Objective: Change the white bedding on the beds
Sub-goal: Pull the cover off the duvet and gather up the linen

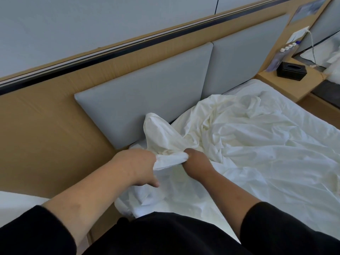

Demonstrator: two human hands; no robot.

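Observation:
A crumpled white sheet [257,144] covers the bed below the grey padded headboard [147,96]. At the bed's near left corner a bunch of the sheet [161,137] rises in a peak against the headboard. My left hand [136,166] grips the bunched cloth from the left, thumb pointing down. My right hand [196,161] grips the same bunch from the right, its fingers buried in the fabric. Both hands are close together, with a twisted fold of sheet between them.
A wooden wall panel [46,135] runs behind and left of the bed. A wooden nightstand [287,83] at the far right carries a black tissue box [291,70] and several water bottles [283,54]. Another white bed edge [16,205] shows at lower left.

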